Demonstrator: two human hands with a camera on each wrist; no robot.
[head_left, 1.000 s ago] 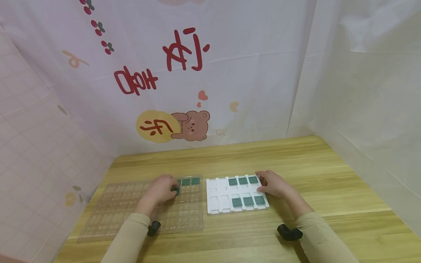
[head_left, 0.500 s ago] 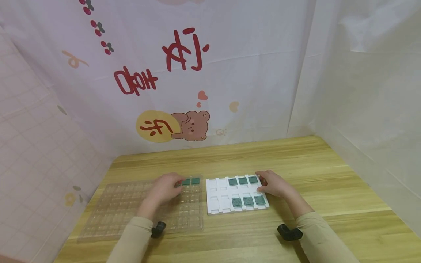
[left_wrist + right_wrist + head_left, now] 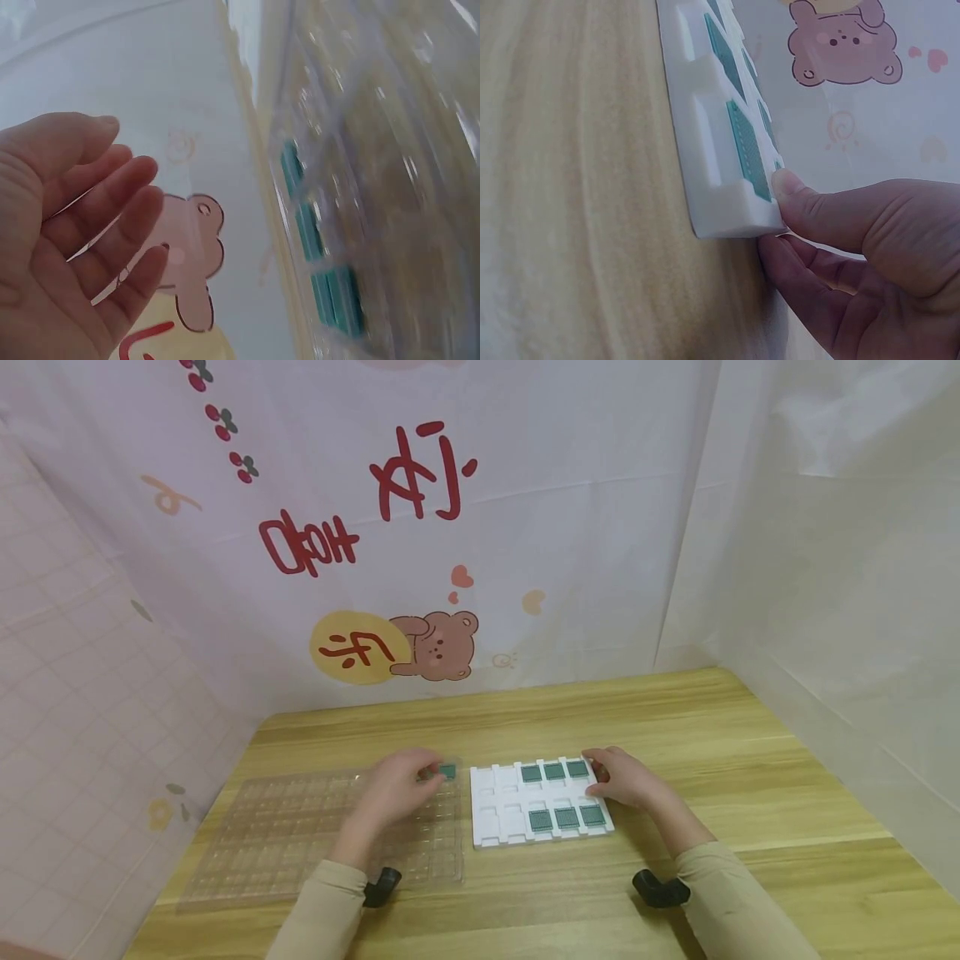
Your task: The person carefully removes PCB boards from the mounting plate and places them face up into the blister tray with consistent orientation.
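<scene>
My left hand (image 3: 405, 783) is over the upper right corner of a clear plastic tray (image 3: 300, 827), fingers loosely bent. In the left wrist view this hand (image 3: 82, 217) has nothing between thumb and fingers, and stands apart from several green chips (image 3: 309, 231) in the tray's pockets. One green chip (image 3: 447, 771) shows just past my fingertips in the head view; others are hidden by the hand. At the right end of a white tray (image 3: 491, 806), my right hand (image 3: 626, 778) holds its edge, thumb (image 3: 791, 191) at the corner beside a green chip (image 3: 748, 148).
Square green chips (image 3: 567, 818) sit in two rows at the white tray's right side. Its left pockets hold none. Both trays lie side by side on a wooden table (image 3: 562, 893). A printed cloth (image 3: 570, 543) hangs behind the table.
My left hand has moved right along the clear tray's upper row, from chip to chip, now covering more of them. The right hand and the white tray have stayed in place.
</scene>
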